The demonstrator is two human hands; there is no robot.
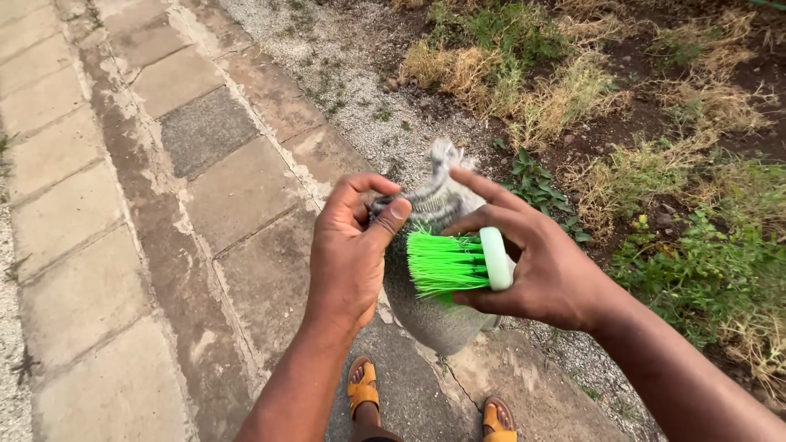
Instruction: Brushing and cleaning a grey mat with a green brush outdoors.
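Head view: paved path (205,196) below, weedy bed (655,164) alongside. Grey sock (438,319) hanging mid-air over sandals (363,385), left hand (348,262) pinching its top to steady. Right hand (544,274) clamped round green brush (458,262), bristles against sock.

Paved path (205,196) under sandalled feet (363,386)

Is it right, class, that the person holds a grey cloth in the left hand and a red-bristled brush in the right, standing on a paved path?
Not quite. The head view shows the brush in the right hand has green bristles, not red. The rest stands: the left hand grips the grey cloth, over the paved path.
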